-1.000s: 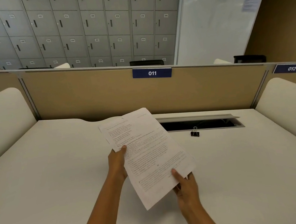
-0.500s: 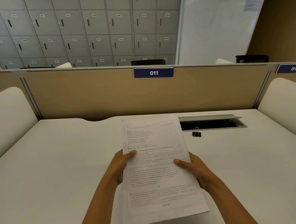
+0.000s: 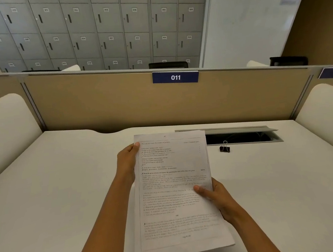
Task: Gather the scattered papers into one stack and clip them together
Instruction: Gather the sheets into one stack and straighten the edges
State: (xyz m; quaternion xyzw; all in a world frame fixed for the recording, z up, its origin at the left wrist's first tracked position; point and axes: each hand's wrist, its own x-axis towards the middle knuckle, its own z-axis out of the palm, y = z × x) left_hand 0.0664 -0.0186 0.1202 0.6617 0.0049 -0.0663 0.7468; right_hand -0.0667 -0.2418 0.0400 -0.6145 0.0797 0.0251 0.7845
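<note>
Risk: white printed paper sheets could fan or slip w/ only thumb pinches at the side edges when one hand lets go for the small black binder clip. Left hand fingers closed on the upper left edge, right hand fingers closed on the right edge, stack held above the pale surface. Edges look roughly squared, text side up; clip sits apart, to the right nr the cable slot.

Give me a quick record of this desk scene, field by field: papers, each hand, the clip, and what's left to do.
papers: one stack, held above the desk, printed side up
left hand: grips the stack's upper left edge
right hand: grips its right edge, thumb on top
binder clip: black, on the desk beside the cable slot, untouched
remaining: clip not yet on the stack
</note>
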